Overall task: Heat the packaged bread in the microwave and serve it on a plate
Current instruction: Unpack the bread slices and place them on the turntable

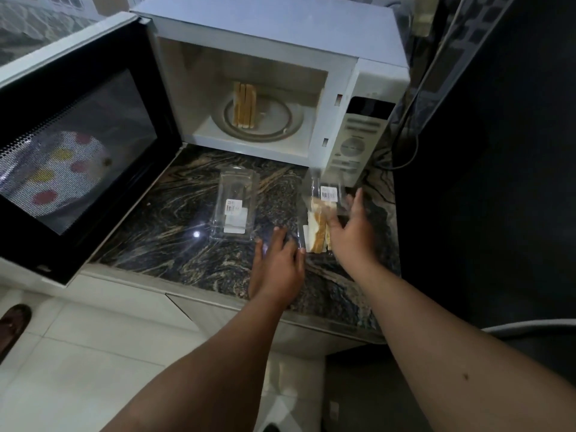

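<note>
The white microwave (358, 88) stands on the marble counter (174, 232) with its door (71, 145) swung wide open to the left. Bread slices (244, 105) stand on edge on the turntable (280, 120) inside. An empty clear plastic package (235, 210) lies on the counter in front. To its right is a second clear package (318, 226) with bread slices in it, its lid raised and blurred. My left hand (277, 266) reaches with straight fingers to that package's left edge. My right hand (352, 232) is at its right side, fingers spread against it.
A plate with coloured dots (59, 169) shows through the door's mesh window. A dark tall appliance (498, 182) stands right of the counter, with cables (411, 135) behind the microwave. Pale floor tiles (93, 353) lie below, with a sandal (12, 325) at the left edge.
</note>
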